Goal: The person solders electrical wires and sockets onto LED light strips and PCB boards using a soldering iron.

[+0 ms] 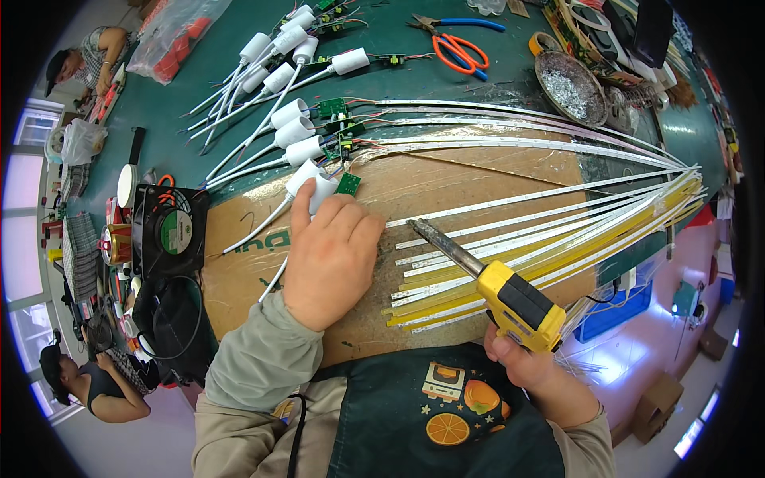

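Note:
My left hand (335,259) is closed around the nearest white plastic cap (320,185), index finger lying along its side. A small green circuit board (349,184) sticks out of the cap's right end, and a white cable leaves its left end. In my right hand (518,358) is a yellow and black soldering gun (522,307). Its dark tip points up and left, over the left end of a white LED strip (494,199); I cannot tell if they touch. Below it, several more LED strips (446,267) lie fanned out, some on yellow backing.
Farther off lie wired caps (279,77) joined to boards, pliers (454,24), orange-handled scissors (462,56) and a metal dish of shiny scraps (570,88). A black fan (171,231) stands left of the cardboard sheet (239,295). Two people sit at the far left.

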`<state>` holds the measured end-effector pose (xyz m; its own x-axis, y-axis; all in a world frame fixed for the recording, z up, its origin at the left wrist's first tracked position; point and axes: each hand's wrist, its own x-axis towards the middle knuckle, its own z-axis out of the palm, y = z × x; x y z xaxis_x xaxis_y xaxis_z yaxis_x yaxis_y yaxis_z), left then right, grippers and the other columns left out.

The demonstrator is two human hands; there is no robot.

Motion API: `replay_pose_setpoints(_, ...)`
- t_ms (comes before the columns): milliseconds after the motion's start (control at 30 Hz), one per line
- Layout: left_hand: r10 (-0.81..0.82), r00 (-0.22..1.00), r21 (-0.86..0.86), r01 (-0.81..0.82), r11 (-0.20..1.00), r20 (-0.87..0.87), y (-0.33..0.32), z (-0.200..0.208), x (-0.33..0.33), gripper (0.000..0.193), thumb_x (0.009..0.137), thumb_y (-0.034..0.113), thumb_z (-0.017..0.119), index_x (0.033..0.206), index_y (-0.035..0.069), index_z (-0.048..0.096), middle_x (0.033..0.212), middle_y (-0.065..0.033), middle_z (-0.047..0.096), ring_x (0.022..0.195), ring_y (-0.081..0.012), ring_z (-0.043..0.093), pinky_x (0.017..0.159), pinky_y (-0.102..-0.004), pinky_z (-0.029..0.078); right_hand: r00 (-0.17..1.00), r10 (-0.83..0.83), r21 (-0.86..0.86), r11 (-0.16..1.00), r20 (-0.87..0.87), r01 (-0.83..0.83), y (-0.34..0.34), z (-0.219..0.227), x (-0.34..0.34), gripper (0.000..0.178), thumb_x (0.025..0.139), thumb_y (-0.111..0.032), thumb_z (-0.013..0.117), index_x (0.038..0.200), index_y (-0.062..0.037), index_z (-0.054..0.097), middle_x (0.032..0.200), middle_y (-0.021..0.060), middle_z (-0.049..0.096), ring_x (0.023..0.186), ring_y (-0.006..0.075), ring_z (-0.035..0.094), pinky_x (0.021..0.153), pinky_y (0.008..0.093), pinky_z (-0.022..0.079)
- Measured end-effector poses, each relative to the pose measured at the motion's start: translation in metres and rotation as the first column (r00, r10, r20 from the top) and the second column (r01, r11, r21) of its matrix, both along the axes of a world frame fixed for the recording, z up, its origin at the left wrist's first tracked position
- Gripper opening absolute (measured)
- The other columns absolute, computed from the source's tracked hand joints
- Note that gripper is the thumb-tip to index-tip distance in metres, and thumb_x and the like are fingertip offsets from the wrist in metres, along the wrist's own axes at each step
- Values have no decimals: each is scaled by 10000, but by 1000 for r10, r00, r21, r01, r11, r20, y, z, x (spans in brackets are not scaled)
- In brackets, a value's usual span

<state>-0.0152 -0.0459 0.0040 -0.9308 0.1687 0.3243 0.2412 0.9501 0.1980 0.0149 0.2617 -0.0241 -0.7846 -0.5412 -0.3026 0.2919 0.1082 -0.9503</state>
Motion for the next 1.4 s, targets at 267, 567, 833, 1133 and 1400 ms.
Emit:
replay_pose_setpoints(267,3,1000,16,-2,1000,-6,-1,-1,0,217,717,5,696,913,89,658,866,-50,602,952,-241,609,1066,-526,348,999,37,-70,997,-35,-40,-9,3,-2,593,912,-307,681,1356,9,448,747,66,538,590,142,503,524,275,433)
replay_pose_setpoints(567,4,1000,3,-4,1000,-23,1,-2,1,214,703,6,701,897,89,660,863,-44,605,954,-238,615,1068,-540,348,998,54,-76,996,-34,-56,-14,2,-5,511,922,-286,668,1283,20,473,740,70,534,584,147,508,526,284,437)
replay_pose_setpoints(833,1,1000,5,-1,1000,-23,1,-2,1,216,702,3,698,897,87,660,863,-45,607,956,-237,617,1068,-546,346,997,53,-67,996,-50,-57,-16,5,-7,502,928,-295,655,1282,11,475,738,74,539,586,146,508,526,281,435)
replay_pose_setpoints(1133,0,1000,-3,0,1000,-32,1,-2,1,219,699,7,703,898,87,661,875,-48,612,962,-238,618,1073,-548,341,999,30,-76,997,-29,-32,-13,1,-4,549,919,-315,669,1315,4,462,725,60,519,585,140,495,521,280,431)
replay_pose_setpoints(1400,-6,1000,-16,6,1000,-25,1,-2,1,220,698,11,710,899,86,661,877,-47,612,964,-237,618,1075,-550,340,976,-107,-127,983,188,132,-12,13,-6,636,843,-338,752,1311,3,489,704,43,486,580,136,469,526,279,408)
